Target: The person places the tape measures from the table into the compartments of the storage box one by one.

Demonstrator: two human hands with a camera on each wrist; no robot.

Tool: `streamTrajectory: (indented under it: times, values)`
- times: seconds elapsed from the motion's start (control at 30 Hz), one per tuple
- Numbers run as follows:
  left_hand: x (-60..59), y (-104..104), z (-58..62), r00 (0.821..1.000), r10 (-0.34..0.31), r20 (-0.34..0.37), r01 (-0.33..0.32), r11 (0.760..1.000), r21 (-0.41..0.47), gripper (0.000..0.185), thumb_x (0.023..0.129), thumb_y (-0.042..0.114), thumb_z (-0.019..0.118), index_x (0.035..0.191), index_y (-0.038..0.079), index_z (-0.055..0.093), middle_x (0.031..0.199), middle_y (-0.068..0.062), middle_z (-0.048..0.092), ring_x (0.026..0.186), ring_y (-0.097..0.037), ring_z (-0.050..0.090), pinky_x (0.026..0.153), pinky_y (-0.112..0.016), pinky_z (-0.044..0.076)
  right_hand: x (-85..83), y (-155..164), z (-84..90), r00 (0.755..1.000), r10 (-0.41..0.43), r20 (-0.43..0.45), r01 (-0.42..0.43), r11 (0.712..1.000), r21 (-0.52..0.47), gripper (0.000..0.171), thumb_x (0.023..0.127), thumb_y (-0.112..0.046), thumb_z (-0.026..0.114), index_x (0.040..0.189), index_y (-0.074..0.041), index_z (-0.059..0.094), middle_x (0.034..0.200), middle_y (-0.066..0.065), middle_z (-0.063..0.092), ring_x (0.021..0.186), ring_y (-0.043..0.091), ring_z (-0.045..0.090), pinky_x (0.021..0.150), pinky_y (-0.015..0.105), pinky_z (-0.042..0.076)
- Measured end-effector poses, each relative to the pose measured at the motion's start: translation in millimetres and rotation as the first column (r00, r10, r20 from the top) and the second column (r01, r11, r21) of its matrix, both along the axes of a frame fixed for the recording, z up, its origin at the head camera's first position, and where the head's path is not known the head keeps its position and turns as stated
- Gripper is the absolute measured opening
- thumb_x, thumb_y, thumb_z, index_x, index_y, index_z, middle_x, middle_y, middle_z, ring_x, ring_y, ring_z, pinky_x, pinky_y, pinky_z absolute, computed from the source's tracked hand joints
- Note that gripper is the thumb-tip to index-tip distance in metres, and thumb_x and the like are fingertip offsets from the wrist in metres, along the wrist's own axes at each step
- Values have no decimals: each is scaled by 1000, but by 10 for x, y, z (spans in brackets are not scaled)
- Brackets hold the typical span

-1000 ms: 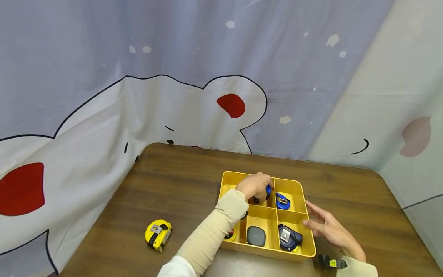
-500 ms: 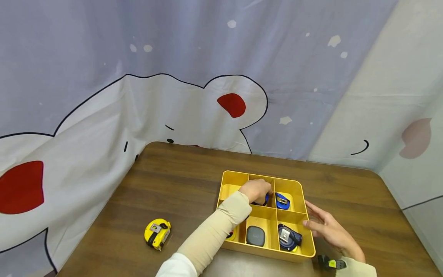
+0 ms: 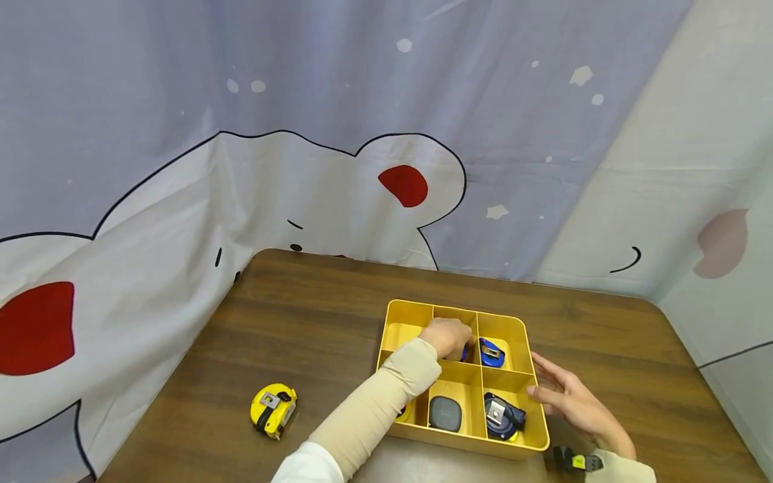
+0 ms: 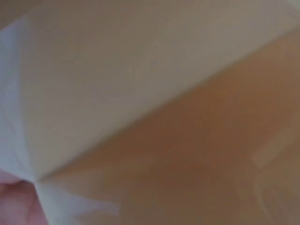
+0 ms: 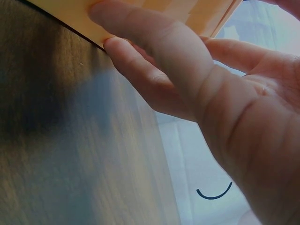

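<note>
Left hand (image 3: 448, 337) reaching into back middle compartment of yellow tray (image 3: 521, 444), fingers curled over blue tape measure (image 3: 464, 353), grasping it. Left wrist view blurred, only yellow wall visible. Right hand (image 3: 576, 404) released, fingers straight, pressed flat against tray's right outer wall. Second blue tape (image 3: 492, 353) in back right compartment, grey case (image 3: 445, 413) front middle, blue-black tape (image 3: 503, 416) front right. Yellow tape measure (image 3: 273, 409) alone on brown wooden table (image 3: 302, 322), well left of tray. Printed cartoon curtain (image 3: 302, 134) behind.
</note>
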State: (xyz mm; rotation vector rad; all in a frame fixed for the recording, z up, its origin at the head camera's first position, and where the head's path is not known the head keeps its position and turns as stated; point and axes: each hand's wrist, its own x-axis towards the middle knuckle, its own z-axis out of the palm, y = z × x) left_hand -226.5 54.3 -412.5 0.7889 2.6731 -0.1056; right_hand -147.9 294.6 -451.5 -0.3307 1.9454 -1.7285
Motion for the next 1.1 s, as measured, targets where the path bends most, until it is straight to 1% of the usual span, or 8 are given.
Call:
streamTrajectory:
  times: [0.27,0.37,0.5,0.6,0.7,0.8,0.93,1.1]
  values:
    - [-3,-27,99,997,37,69,-38,999,21,18,81,7,57,74,22,63,84,4,58,70,-12,48,51,-25,33,12,-18,-5,1000,-8,-12,8,1000,5,74,92,-8,49,145,4,0,142,39,8,110,26,55,80,51,48]
    - [48,-89,193,994,45,102,-55,994,98,27,79,1,59,92,22,69,96,6,62,74,-11,48,50,-23,31,17,-7,1,1000,4,-14,-4,1000,-2,73,92,-7,48,145,4,-1,141,39,7,110,24,55,79,51,47]
    - [145,-250,356,991,42,128,-68,976,208,51,78,-5,58,119,25,62,119,7,58,86,-11,49,48,-23,31,13,4,14,1000,26,-15,-26,1000,-18,73,93,-7,47,145,3,-3,141,40,7,110,23,55,80,52,47]
    - [242,-412,469,995,0,100,-27,963,269,51,79,-6,57,121,22,61,123,7,57,92,-10,51,53,-21,37,11,6,18,999,33,-19,-33,999,-20,73,93,-6,47,145,3,-3,141,40,6,110,22,55,80,51,47]
    - [367,-594,561,999,-35,23,27,955,296,45,80,-2,59,118,20,62,121,5,58,103,-10,53,75,-21,45,17,9,16,999,32,-20,-32,999,-20,72,93,-6,47,145,4,-3,141,40,7,109,22,56,80,51,48]
    - [517,-805,631,999,-13,-45,26,952,306,41,81,4,61,118,21,63,117,4,59,107,-15,53,90,-28,43,18,8,13,999,29,-17,-30,999,-16,72,93,-6,47,145,4,-2,141,40,8,109,22,56,80,51,48]
    - [689,-1109,656,996,49,-71,-22,942,336,45,79,10,66,122,21,60,118,1,56,109,-20,52,92,-34,42,9,-1,11,1000,27,-16,-27,1000,-7,72,93,-7,47,145,3,-2,141,39,9,110,23,55,80,50,48]
    - [837,-1479,537,984,159,-80,-116,914,390,49,77,11,70,124,15,58,121,-4,55,106,-26,51,89,-39,43,9,-5,2,999,25,-19,-26,999,-21,72,93,-6,47,145,4,-1,141,40,9,110,23,55,80,51,47]
